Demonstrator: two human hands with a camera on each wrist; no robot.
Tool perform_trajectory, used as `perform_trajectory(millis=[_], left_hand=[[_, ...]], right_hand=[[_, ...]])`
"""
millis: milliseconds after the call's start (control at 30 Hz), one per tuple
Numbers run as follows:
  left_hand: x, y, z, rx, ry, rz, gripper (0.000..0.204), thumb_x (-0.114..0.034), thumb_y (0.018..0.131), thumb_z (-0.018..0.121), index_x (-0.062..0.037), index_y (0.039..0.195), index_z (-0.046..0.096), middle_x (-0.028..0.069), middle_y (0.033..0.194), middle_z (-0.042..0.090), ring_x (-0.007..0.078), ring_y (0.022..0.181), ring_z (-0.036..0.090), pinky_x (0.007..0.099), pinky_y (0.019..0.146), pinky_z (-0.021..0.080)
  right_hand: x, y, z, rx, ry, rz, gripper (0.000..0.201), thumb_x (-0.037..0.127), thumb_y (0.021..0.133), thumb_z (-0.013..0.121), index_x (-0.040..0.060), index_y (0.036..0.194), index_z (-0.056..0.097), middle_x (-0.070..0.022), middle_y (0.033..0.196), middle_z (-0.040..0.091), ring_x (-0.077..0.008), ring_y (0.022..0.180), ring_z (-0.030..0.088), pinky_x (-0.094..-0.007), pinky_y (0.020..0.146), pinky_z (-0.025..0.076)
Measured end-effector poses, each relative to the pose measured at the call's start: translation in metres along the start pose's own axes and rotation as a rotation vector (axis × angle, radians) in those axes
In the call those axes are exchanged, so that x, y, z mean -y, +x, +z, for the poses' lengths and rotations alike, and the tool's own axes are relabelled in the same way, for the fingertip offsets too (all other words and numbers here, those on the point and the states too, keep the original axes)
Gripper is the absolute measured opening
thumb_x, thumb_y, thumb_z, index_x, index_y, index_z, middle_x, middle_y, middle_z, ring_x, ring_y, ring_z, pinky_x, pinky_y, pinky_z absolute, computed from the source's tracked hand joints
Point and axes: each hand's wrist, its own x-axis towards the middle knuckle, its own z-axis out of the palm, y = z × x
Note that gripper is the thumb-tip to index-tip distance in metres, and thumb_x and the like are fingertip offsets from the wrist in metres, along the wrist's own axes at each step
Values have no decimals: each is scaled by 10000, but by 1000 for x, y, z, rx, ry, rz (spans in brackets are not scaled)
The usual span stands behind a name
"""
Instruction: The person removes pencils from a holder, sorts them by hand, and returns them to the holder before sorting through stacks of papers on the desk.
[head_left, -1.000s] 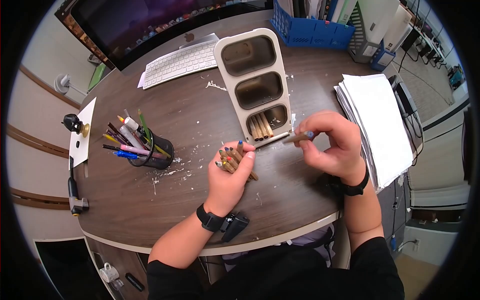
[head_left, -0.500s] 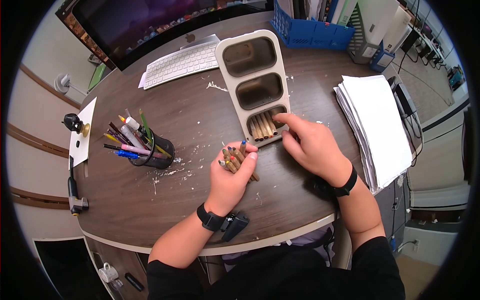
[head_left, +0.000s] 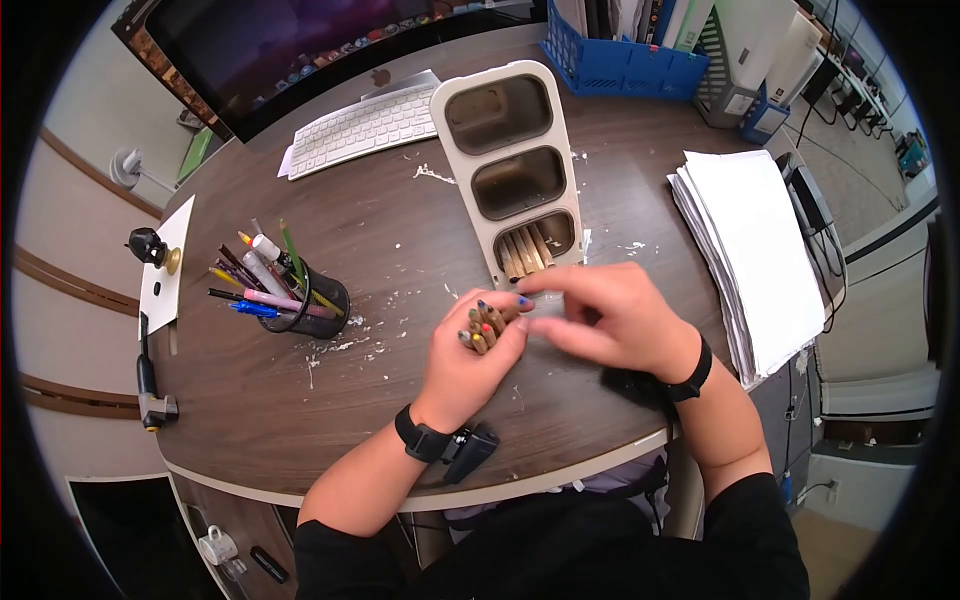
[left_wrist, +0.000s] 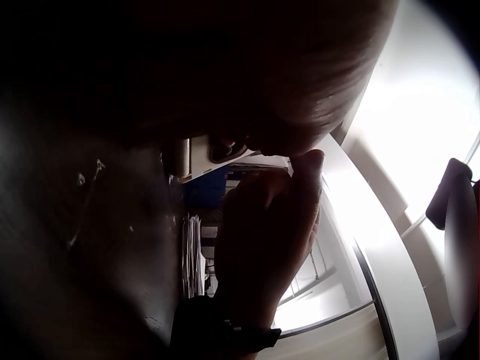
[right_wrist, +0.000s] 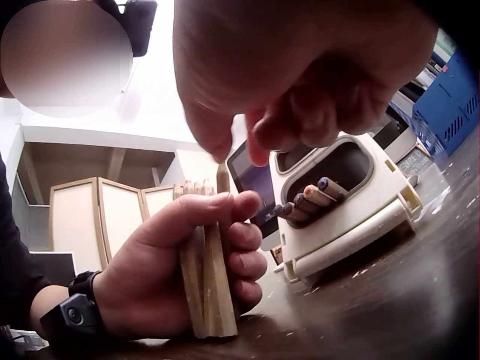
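My left hand (head_left: 450,360) grips a bundle of coloured pencils (head_left: 482,330), wooden-bodied with coloured tips upward. In the right wrist view the bundle (right_wrist: 208,281) stands nearly upright, its lower ends close over the desk. My right hand (head_left: 630,325) is just right of it, thumb and forefinger spread, fingertips right at the tip of one blue-tipped pencil. A beige holder (head_left: 463,168) with three compartments stands behind both hands. Several pencils (head_left: 525,252) lean in its nearest compartment; the other two hold none. The left wrist view is mostly dark.
To the left stands a black mesh pen cup (head_left: 325,300) full of pens, with white scraps (head_left: 350,345) around it. A keyboard (head_left: 360,130) and monitor (head_left: 330,50) are at the back. A paper stack (head_left: 750,250) lies right, a blue basket (head_left: 630,65) behind.
My right hand carried a pencil to the nearest compartment and released it there, then came back left to the bundle. My left hand has shifted slightly right, tilting the pencils.
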Motion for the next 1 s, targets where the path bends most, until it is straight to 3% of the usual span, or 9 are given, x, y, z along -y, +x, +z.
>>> perform_trajectory(millis=[167,367,500,600,700,800,833,900,1000], left_hand=[[-3,-1,1,116,145,128,198,-71,912,745,-3,1096,718,83,990,682,165,902,646,303,804,512],[-6,-5,3,62,78,-86,185,-69,916,741,-5,1089,720,76,969,689,163,902,654,300,824,517],[-1,-6,4,35,-32,-148,178,-68,918,739,-7,1084,723,70,972,689,159,900,653,294,823,519],[-1,-4,3,65,72,-11,192,-68,931,725,-16,1116,726,64,981,692,149,894,650,291,821,522],[-1,-3,5,15,58,-1,285,-58,957,694,-26,1240,691,21,978,679,103,859,625,266,786,517],[-12,-2,4,9,-149,-173,473,-51,992,642,27,1442,518,15,996,655,97,862,624,258,806,524],[-12,-2,5,6,-149,-171,473,-51,992,642,27,1442,518,15,996,655,97,862,624,258,806,524],[-10,-2,6,7,-178,-174,368,-50,994,664,-17,1357,616,-35,951,630,30,811,555,210,713,469],[-4,-4,6,42,-106,-125,295,-54,992,674,-12,1284,656,-40,930,621,30,803,540,211,706,457]], right_hand=[[-8,0,16,-78,47,-310,220,99,862,821,61,1070,758,-78,838,737,-190,660,683,-319,625,543],[-9,-5,3,-344,185,-193,101,34,869,784,45,958,738,-72,858,736,-137,680,668,-257,609,523],[-3,-3,-2,-50,182,-95,124,63,851,777,35,917,676,-73,806,696,-182,691,678,-299,639,538],[-4,-5,2,58,193,5,165,33,829,796,13,876,638,-80,790,680,-152,712,663,-285,676,530],[-7,-7,-7,75,181,-10,139,35,848,753,28,915,631,-92,840,695,-195,765,702,-338,707,553],[-14,-13,-11,-435,570,-146,210,21,947,648,0,1147,591,-89,1013,711,-132,863,676,-295,803,556],[-15,-9,-20,-430,581,-241,395,11,988,603,-9,1370,503,-96,1056,711,-127,913,674,-270,851,541],[-1,-3,-16,-524,611,-59,400,13,1009,598,-23,1403,538,-106,1087,718,-139,971,675,-280,890,533],[-12,-2,-7,-302,296,43,271,36,1007,629,-28,1266,674,-130,1129,728,-163,1042,678,-308,927,531]])
